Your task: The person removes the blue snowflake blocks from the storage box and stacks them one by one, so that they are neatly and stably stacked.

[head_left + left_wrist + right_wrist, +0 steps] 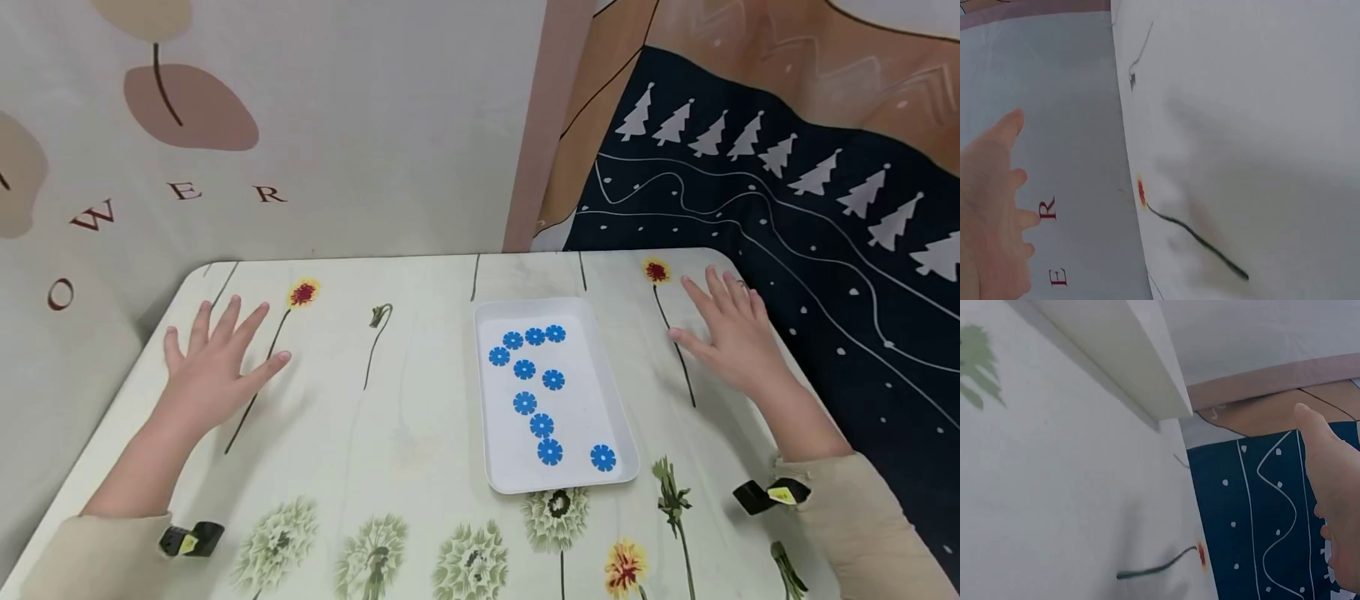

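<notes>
My left hand is held over the left side of the table with its fingers spread and nothing in it. On the other side, my right hand also has its fingers spread and holds nothing. Between them, nearer the right hand, lies a white rectangular tray. Several blue notched discs lie in it, most in a bent line down the tray. One blue disc lies apart in the near right corner. In the right wrist view the side of the tray shows, its contents hidden.
A flower-printed cloth covers the table, with its back edge against a pale wall hanging. Dark fabric with printed trees hangs at the right edge. Each sleeve carries a small black strap device, the left one and the right one.
</notes>
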`<state>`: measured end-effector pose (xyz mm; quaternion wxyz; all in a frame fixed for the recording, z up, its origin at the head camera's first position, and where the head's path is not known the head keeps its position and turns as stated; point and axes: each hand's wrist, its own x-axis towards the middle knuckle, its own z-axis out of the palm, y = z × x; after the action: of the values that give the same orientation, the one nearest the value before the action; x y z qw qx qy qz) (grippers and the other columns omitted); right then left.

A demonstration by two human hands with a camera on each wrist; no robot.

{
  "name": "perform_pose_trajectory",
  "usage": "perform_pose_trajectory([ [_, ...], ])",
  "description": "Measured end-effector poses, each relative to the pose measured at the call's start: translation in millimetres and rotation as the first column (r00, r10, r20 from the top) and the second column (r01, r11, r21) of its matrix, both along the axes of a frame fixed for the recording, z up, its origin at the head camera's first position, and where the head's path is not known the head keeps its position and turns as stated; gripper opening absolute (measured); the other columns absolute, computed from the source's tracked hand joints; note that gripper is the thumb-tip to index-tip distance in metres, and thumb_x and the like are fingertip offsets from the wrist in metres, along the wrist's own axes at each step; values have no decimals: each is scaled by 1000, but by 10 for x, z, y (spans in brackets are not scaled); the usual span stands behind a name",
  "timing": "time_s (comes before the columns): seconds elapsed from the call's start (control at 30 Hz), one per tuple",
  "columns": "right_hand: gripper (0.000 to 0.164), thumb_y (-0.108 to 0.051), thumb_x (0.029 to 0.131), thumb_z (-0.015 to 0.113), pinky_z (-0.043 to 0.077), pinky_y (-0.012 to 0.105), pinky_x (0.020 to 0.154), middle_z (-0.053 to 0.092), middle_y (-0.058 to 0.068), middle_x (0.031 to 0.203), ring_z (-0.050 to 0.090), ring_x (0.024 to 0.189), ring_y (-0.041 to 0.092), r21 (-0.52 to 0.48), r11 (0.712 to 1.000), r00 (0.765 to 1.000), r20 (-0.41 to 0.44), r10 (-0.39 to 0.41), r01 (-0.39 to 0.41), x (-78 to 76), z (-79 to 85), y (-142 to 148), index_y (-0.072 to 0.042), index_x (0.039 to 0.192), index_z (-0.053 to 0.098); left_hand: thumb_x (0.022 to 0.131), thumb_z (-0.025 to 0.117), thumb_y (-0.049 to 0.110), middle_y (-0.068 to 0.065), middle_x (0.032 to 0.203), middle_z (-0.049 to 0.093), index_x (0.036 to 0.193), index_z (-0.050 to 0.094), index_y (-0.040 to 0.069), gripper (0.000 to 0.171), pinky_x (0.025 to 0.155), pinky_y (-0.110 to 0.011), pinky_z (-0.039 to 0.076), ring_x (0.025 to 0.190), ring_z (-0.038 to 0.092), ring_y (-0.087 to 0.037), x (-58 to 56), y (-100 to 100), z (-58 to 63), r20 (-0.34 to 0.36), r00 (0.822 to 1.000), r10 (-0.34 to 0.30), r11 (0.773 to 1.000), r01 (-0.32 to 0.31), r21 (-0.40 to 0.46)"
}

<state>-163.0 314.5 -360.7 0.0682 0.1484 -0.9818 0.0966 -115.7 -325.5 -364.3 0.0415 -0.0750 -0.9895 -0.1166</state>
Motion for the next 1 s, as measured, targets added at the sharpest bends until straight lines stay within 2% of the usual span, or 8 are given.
perform_pose_trajectory([
  [0.3,71,-42,96,54,-1,55,111,16,22,155,6,143,35,-165,984,997,-35,65,-69,115,-49,-169,-8,151,26,92,56,51,-20,157,12,153,23,14,79,103,-63,-13,143,-7,-37,56,330,2,-93,994,-62,994,70,83],
  [0.57,62,-30,97,56,10,63,107,23,20,153,14,141,37,-349,929,992,-32,119,-122,157,-185,-281,-9,150,31,88,64,46,-20,152,27,150,33,13,77,106,-62,-2,142,9,-38,50,664,-37,-190,974,-127,976,157,153],
  [0.73,61,-24,97,58,17,66,103,25,16,154,19,139,40,-440,890,991,5,135,-119,182,-287,-317,-13,151,31,87,66,44,-20,149,32,148,36,12,74,107,-62,3,140,15,-39,55,866,-122,-227,957,-178,955,223,193],
  [1.0,61,-14,97,57,19,66,102,28,16,153,22,138,42,-526,841,978,75,195,-128,200,-457,-369,-18,151,30,83,72,39,-15,146,40,144,42,10,73,108,-57,9,138,23,-36,89,1190,-276,-249,936,-250,908,316,274],
])
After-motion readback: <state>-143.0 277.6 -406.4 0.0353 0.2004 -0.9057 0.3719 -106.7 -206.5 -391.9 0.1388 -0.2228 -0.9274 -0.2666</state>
